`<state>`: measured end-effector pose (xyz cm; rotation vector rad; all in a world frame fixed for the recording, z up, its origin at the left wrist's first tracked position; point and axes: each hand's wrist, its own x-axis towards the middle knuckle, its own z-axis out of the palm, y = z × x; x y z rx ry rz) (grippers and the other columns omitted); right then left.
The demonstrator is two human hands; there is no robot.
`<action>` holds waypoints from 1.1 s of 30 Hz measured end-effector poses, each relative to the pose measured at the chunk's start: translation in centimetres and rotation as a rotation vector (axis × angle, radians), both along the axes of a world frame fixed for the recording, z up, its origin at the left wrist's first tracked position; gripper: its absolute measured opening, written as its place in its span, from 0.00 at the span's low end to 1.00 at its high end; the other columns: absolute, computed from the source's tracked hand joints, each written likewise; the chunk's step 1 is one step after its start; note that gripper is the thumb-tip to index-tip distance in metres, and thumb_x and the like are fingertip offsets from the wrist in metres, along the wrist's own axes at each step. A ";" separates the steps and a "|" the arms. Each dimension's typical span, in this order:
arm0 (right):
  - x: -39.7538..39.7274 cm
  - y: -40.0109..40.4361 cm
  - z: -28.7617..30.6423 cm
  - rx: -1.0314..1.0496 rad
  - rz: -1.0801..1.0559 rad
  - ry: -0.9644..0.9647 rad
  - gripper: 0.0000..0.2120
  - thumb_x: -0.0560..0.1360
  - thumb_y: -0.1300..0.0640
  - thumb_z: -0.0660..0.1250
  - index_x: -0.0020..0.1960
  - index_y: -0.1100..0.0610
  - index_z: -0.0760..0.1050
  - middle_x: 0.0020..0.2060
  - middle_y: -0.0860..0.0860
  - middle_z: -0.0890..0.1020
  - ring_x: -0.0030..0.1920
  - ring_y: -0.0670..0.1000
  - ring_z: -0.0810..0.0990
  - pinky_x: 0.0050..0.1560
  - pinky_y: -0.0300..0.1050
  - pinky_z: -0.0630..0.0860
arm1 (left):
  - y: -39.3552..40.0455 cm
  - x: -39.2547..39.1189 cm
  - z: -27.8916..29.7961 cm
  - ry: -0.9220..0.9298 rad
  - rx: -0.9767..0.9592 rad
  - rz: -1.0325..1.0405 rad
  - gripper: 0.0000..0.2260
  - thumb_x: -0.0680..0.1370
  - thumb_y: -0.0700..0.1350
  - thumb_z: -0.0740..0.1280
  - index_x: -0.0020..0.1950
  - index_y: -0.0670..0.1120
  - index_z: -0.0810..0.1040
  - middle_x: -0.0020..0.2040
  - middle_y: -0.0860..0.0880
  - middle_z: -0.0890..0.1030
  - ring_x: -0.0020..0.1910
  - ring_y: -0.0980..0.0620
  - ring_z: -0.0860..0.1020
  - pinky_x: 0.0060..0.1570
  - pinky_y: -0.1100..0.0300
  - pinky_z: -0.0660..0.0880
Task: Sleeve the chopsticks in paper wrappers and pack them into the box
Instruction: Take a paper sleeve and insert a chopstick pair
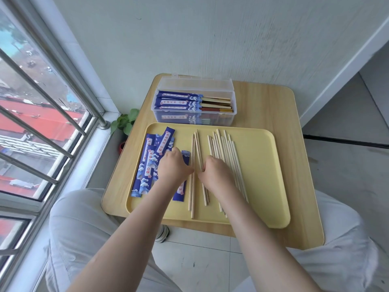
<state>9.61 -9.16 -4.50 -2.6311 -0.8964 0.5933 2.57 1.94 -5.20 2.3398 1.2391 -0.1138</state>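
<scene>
Partly done, by the look: several sleeved pairs already packed in the clear box [194,108] at upper centre. Left on the yellow tray [261,165]: loose chopsticks [226,152] in the middle, empty blue wrappers [147,163] at left. Left hand [172,167] resting over a wrapper, fingers curled downward, grip impossible to tell. Right hand [216,173] pinching two chopsticks near centre.

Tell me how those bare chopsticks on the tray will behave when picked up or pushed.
The chopsticks look thin, straight and wooden, so probably stiff and very light. They lie loose and fanned on the smooth tray, so a push would likely slide or scatter them. The right hand rests on several; lifting one alone may need a pinch.
</scene>
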 end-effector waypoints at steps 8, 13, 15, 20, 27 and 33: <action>0.6 -0.6 -0.1 0.112 -0.140 0.077 0.04 0.77 0.59 0.65 0.46 0.60 0.74 0.40 0.52 0.77 0.40 0.55 0.76 0.30 0.42 0.65 | 0.2 -0.6 1.0 -0.149 -0.099 0.096 0.13 0.71 0.47 0.72 0.52 0.44 0.76 0.48 0.50 0.75 0.41 0.50 0.77 0.35 0.58 0.73; 2.1 -2.1 0.2 0.525 -0.310 0.681 0.09 0.79 0.58 0.67 0.57 0.59 0.80 0.42 0.54 0.84 0.25 0.46 0.72 0.27 0.38 0.68 | 0.8 -1.6 1.9 -0.556 -0.626 0.310 0.08 0.76 0.40 0.70 0.55 0.45 0.79 0.48 0.45 0.83 0.43 0.49 0.82 0.47 0.51 0.83; 2.5 -2.8 0.6 0.632 -0.318 0.856 0.07 0.80 0.60 0.66 0.54 0.58 0.81 0.38 0.53 0.83 0.24 0.45 0.68 0.23 0.37 0.61 | 0.7 -2.1 2.3 -0.650 -0.853 0.345 0.07 0.78 0.37 0.67 0.56 0.43 0.80 0.50 0.43 0.83 0.46 0.48 0.83 0.47 0.52 0.83; 2.9 -3.6 1.0 0.729 -0.255 1.003 0.10 0.82 0.62 0.62 0.56 0.59 0.82 0.39 0.52 0.82 0.24 0.44 0.65 0.23 0.35 0.57 | 0.0 -2.8 2.0 -0.767 -1.115 0.335 0.09 0.80 0.36 0.63 0.56 0.38 0.81 0.47 0.42 0.84 0.44 0.47 0.82 0.45 0.54 0.82; 2.8 -4.1 1.4 0.805 -0.188 1.123 0.13 0.84 0.62 0.58 0.60 0.58 0.81 0.38 0.49 0.81 0.23 0.43 0.63 0.23 0.33 0.57 | -0.5 -3.2 1.9 -0.826 -1.256 0.351 0.10 0.81 0.36 0.59 0.56 0.36 0.79 0.42 0.42 0.81 0.38 0.49 0.81 0.41 0.57 0.81; 2.8 -4.4 1.2 0.841 -0.160 1.131 0.13 0.83 0.64 0.58 0.62 0.58 0.78 0.38 0.51 0.81 0.23 0.43 0.62 0.24 0.36 0.56 | -0.8 -3.4 1.8 -0.839 -1.260 0.357 0.10 0.81 0.35 0.59 0.57 0.37 0.79 0.42 0.45 0.81 0.37 0.50 0.79 0.40 0.56 0.81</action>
